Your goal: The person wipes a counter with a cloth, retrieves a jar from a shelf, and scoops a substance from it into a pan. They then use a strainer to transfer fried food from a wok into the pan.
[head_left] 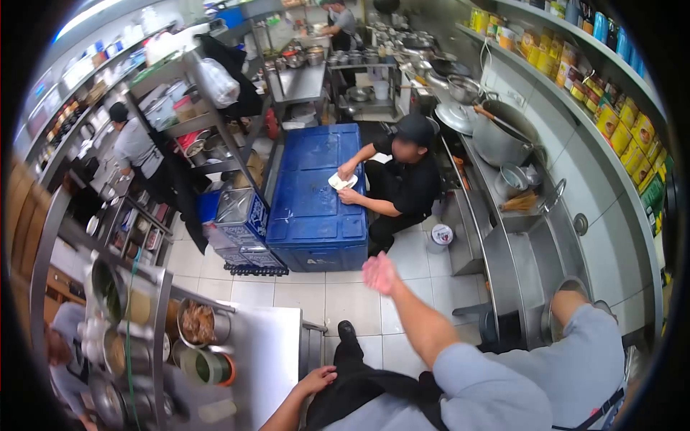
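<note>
from far off, i look down through the head camera. my right hand point(379, 274) is up in the air, over the tiled floor point(352, 300), in front of the big blue box point(316, 188). it looks blurry, but its fingers seem wide, and i see nothing in them. my left hand point(320, 378) is low, beside my dark apron point(374, 391) and near the white table point(272, 348). its fingers look a bit bent, and i can't tell if they grip anything.

the thing my right hand is nearest to is the blue box, and its lid is down. a person in black point(413, 161) is low beside it, with a small white thing point(342, 182) in both hands, over the lid. how much of that is done or left, i can't tell. my own hands show no work part made.

the blue crates point(246, 228) next to the box seem to say "royal". the box front has pale letters, and i can only guess an "a". the white tub point(440, 235) has a label, and so do the yellow cans point(607, 122) up high, but the words are too small to read.
</note>
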`<state>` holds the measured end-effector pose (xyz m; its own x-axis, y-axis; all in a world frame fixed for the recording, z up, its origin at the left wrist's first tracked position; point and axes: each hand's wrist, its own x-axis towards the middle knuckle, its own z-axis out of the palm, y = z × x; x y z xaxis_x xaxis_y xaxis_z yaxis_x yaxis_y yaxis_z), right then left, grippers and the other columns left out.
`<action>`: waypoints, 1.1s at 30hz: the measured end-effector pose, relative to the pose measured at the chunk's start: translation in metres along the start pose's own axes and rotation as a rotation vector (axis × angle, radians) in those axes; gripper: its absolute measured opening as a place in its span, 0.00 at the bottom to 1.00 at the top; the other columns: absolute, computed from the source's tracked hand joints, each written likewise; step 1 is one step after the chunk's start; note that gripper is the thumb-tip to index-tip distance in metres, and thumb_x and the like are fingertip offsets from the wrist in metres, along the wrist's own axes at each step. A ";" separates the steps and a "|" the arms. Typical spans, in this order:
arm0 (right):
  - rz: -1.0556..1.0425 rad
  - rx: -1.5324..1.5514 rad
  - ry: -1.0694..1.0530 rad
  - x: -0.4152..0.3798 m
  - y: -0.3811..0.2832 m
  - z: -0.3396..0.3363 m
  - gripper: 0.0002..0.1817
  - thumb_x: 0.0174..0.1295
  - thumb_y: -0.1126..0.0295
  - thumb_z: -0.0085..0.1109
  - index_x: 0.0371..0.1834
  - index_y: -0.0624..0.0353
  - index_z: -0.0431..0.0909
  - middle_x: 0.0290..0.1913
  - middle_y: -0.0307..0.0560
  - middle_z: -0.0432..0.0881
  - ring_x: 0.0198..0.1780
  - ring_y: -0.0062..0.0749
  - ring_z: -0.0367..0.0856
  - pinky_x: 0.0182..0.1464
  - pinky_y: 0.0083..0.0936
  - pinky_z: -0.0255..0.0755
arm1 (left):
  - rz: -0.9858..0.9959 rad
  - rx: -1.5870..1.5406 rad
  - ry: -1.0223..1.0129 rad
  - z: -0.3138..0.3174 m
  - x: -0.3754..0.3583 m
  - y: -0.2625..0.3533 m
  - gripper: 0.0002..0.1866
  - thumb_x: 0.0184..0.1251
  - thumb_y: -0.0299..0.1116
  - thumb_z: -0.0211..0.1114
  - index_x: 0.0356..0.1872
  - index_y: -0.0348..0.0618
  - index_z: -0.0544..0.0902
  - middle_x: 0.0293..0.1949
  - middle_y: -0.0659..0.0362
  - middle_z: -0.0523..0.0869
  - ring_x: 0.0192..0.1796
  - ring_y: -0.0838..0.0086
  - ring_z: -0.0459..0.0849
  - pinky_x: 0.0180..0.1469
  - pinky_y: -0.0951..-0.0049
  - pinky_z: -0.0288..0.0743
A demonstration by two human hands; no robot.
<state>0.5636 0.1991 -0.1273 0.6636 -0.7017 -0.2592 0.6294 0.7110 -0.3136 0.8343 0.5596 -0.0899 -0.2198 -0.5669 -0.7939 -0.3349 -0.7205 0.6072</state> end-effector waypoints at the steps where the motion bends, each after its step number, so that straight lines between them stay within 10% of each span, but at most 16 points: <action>1: -0.135 0.030 0.234 0.004 -0.034 0.023 0.24 0.64 0.41 0.54 0.37 0.53 0.76 0.40 0.42 0.81 0.45 0.40 0.79 0.49 0.39 0.74 | 0.113 0.099 -0.015 -0.013 0.021 0.012 0.27 0.72 0.45 0.61 0.68 0.46 0.71 0.50 0.58 0.84 0.50 0.75 0.82 0.46 0.71 0.76; 7: -0.585 0.235 0.574 0.045 -0.200 0.061 0.18 0.58 0.48 0.64 0.28 0.50 0.74 0.28 0.38 0.76 0.33 0.33 0.76 0.42 0.34 0.74 | 0.287 0.226 -0.034 -0.096 0.130 0.148 0.23 0.72 0.42 0.60 0.63 0.43 0.75 0.45 0.55 0.86 0.46 0.70 0.83 0.51 0.69 0.77; 15: -0.539 0.220 0.612 0.141 -0.310 0.011 0.18 0.59 0.50 0.65 0.27 0.51 0.75 0.21 0.34 0.71 0.28 0.28 0.72 0.39 0.29 0.72 | 0.367 0.171 0.152 -0.185 0.237 0.291 0.20 0.69 0.38 0.60 0.60 0.42 0.77 0.40 0.56 0.86 0.41 0.75 0.84 0.41 0.73 0.78; 33: -0.510 0.531 -0.013 0.345 -0.371 -0.060 0.16 0.61 0.53 0.62 0.31 0.53 0.72 0.23 0.36 0.63 0.25 0.24 0.64 0.35 0.24 0.63 | -0.186 0.066 0.204 -0.142 0.347 0.274 0.21 0.68 0.39 0.61 0.59 0.43 0.77 0.42 0.49 0.88 0.45 0.66 0.87 0.50 0.67 0.78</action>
<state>0.5345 -0.3095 -0.1555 0.2391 -0.9528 -0.1869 0.9699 0.2252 0.0930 0.7960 0.1090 -0.1942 0.0376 -0.5008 -0.8647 -0.4130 -0.7958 0.4429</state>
